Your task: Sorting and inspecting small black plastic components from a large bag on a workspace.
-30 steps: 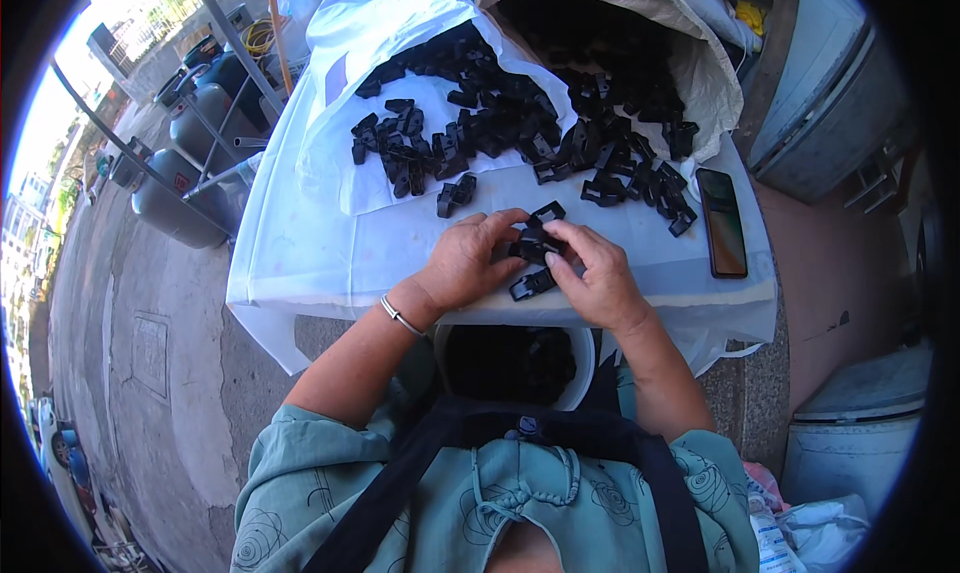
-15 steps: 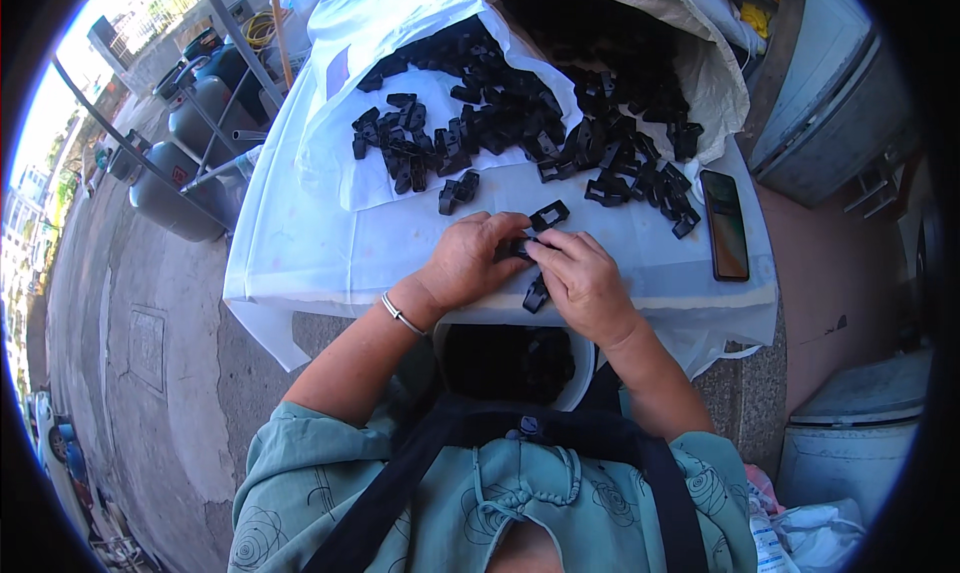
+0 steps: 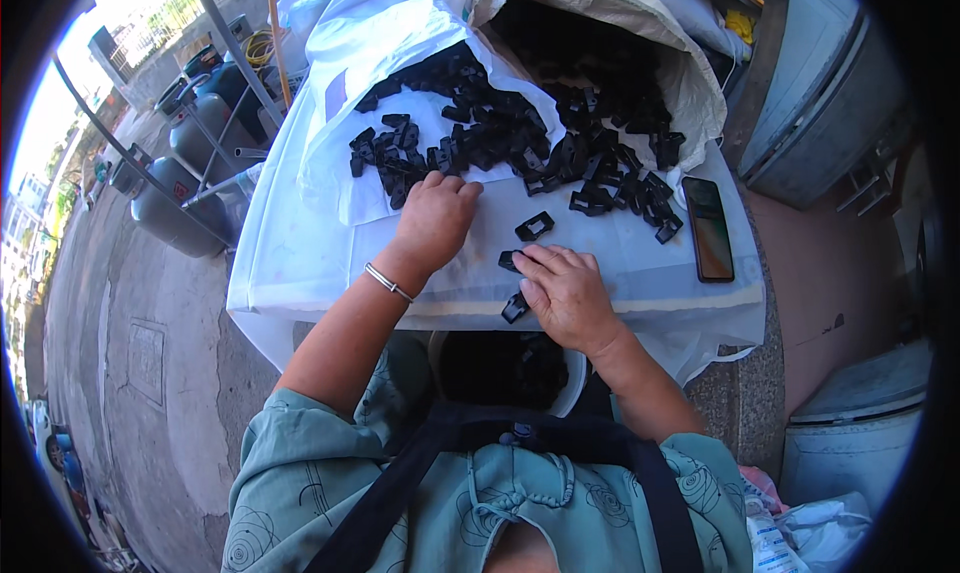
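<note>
My left hand [image 3: 432, 221] reaches to the near edge of a pile of black plastic parts [image 3: 495, 138]. Its fingers curl down over a loose part there, which they hide. Nearer the table's front edge, my right hand [image 3: 568, 295] pinches a small black plastic part [image 3: 510, 261] between thumb and fingers. A single part with a square opening [image 3: 534, 225] lies just beyond that hand. Another black part [image 3: 515, 308] rests beside its thumb, close to the edge.
Black parts spill from a white sack [image 3: 400, 38] and a beige sack [image 3: 690, 83] across the sheeted table [image 3: 300, 258]. A phone [image 3: 708, 231] lies at the right. Below the front edge stands a white bucket [image 3: 578, 378] with black parts inside. Grey gas cylinders [image 3: 180, 208] stand at left.
My left hand has left the part it was handling with my right hand and moved up and left to a loose part by the pile. My right hand stays near the front edge.
</note>
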`<state>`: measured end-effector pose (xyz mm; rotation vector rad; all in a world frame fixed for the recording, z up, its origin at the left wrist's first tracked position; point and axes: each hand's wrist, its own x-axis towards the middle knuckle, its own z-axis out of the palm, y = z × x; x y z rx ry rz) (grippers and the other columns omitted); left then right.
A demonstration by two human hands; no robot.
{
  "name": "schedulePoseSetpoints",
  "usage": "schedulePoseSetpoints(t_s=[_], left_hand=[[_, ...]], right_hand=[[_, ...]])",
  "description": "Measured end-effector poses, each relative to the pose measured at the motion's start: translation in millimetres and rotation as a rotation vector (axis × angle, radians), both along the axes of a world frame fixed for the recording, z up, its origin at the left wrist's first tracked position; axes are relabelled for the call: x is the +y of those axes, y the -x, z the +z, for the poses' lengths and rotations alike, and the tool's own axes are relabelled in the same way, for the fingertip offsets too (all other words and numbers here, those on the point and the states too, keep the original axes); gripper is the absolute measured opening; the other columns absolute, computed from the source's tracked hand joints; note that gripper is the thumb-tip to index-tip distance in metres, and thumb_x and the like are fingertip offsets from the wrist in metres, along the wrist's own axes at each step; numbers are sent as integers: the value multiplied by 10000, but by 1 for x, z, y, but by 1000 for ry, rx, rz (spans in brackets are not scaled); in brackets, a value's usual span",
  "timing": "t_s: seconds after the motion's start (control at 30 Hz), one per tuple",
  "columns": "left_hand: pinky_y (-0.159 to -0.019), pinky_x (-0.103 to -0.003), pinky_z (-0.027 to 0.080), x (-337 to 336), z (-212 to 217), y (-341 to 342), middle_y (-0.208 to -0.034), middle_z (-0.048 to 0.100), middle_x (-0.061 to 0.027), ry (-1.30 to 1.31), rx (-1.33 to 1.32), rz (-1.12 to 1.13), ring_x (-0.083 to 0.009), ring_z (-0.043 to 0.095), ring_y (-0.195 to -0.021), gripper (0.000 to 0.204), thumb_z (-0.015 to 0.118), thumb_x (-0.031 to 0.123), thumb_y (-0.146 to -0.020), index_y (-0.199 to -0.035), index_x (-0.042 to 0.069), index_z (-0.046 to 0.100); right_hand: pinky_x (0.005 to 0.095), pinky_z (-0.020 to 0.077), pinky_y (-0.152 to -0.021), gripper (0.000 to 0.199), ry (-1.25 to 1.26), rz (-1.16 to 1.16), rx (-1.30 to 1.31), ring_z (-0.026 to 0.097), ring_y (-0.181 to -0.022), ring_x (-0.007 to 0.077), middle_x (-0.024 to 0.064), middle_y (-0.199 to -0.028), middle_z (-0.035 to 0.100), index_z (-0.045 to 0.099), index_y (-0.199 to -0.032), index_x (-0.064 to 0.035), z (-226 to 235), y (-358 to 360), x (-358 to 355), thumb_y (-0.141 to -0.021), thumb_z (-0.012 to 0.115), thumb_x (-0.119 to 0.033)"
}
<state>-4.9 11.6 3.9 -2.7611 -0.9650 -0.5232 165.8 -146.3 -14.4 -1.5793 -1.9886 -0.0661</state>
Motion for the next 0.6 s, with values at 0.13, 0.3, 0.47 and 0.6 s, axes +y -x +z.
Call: schedulePoseSetpoints(t_s=[0.13, 0.3, 0.47, 0.6], left_hand=[[-723, -412, 508, -15, -3, -12, -863, 653, -149, 324, -400, -219, -354, 620, -803, 181, 612, 129, -879, -1034, 40, 639], [-747, -406, 510, -22, -16, -20, -925, 650, -166, 501, -448, -189, -372, 623, -841, 170, 584, 166, -908, -975, 23, 646], [-752, -420, 512, -24, -7, -7, -971, 636, -148, 486, -510, -194, -355, 628, -844, 191, 606, 169, -879, -1022, 46, 638], [-747, -406, 520, -27, -8, -3, -972, 646, -141, 564, -391, -171, -335, 639, -834, 293, 668, 137, -813, -1091, 64, 618]], right_hand=[[415, 417, -942, 322, 20, 31, 244, 560, -1111, 307, 128, -1235, 594, 638, -1171, -60, 11, -29, 16, -858, 585, -118], [386, 473, -890, 331, -28, 65, -34, 586, -1047, 328, 156, -1245, 574, 639, -1142, -53, 0, -39, 43, -812, 620, -46], [399, 505, -773, 235, 143, -60, 209, 609, -915, 346, 157, -1097, 617, 638, -1090, -38, 9, -34, 37, -879, 598, -134], [438, 513, -719, 245, 394, -365, 59, 625, -822, 353, 147, -980, 631, 632, -1072, -36, 19, -30, 37, -927, 570, -224]])
